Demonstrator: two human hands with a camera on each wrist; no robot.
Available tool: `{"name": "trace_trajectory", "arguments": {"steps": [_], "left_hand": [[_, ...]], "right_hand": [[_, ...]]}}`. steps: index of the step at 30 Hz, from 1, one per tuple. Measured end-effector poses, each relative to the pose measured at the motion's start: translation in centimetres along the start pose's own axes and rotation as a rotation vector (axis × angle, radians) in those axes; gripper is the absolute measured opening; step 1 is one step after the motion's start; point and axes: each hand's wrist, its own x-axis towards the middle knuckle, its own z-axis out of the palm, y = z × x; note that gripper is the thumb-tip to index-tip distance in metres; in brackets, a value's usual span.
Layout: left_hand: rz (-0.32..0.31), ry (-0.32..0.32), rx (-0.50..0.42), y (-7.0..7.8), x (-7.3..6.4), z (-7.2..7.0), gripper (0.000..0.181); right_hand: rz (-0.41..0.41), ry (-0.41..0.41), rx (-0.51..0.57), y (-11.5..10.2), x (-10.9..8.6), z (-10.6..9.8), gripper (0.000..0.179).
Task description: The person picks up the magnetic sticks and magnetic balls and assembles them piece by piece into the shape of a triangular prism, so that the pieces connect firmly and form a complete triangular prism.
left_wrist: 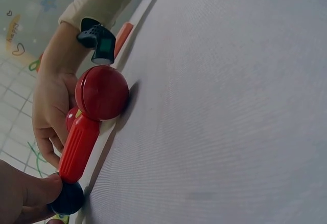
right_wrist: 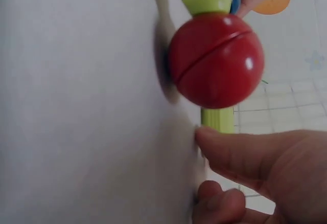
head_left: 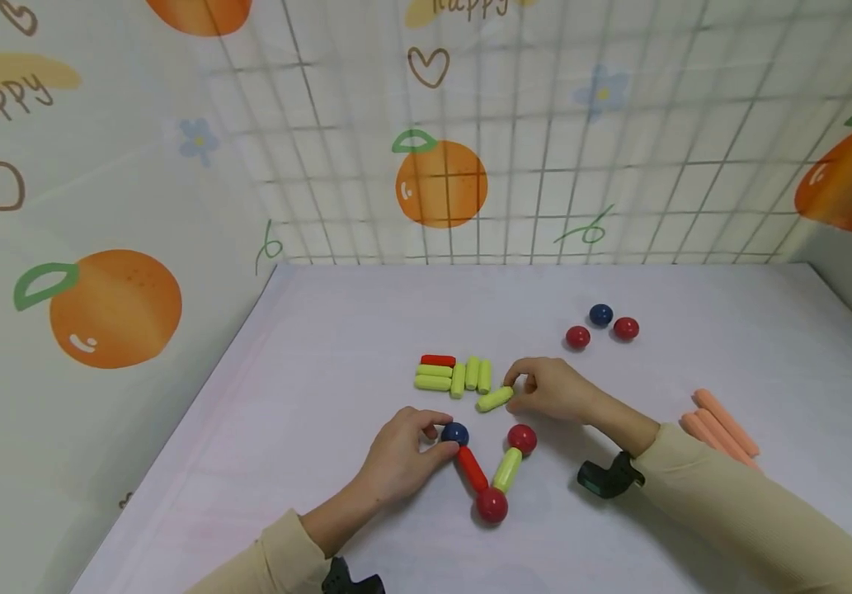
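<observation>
My left hand point(head_left: 399, 454) pinches a dark blue ball point(head_left: 455, 434) between thumb and forefinger. From that ball a short red rod point(head_left: 473, 469) runs to a red ball point(head_left: 491, 506) nearest me. A yellow-green rod point(head_left: 507, 470) joins this to a second red ball point(head_left: 522, 439), making a V on the table. Beyond the V, my right hand point(head_left: 552, 389) pinches one end of a loose yellow-green rod point(head_left: 495, 400). In the right wrist view, the second red ball point(right_wrist: 216, 60) partly hides that rod point(right_wrist: 217, 120) beside my thumb.
Left of my right hand lie several yellow-green rods point(head_left: 473, 374) with one red rod point(head_left: 438, 360). Farther back sit two red balls point(head_left: 577, 337) and a blue ball point(head_left: 600, 314). Longer orange rods point(head_left: 726, 423) lie beside my right forearm. A printed curtain stands behind the table point(head_left: 336, 330).
</observation>
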Motion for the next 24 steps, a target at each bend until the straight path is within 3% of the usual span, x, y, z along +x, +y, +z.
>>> {"name": "trace_trajectory", "arguments": {"steps": [11,19,24], "left_hand": [[0.007,0.003,-0.001,-0.1,-0.1,0.0,0.037],[0.003,-0.001,-0.003,-0.2,0.0,0.0,0.037],[0.013,0.004,-0.005,-0.3,0.1,0.1,0.036]], "right_hand": [[-0.008,-0.016,-0.005,-0.4,-0.3,0.3,0.028],[0.034,-0.017,0.021,-0.9,-0.8,-0.4,0.026],[0.002,-0.033,0.052,-1.8,-1.6,-0.6,0.024]]}}
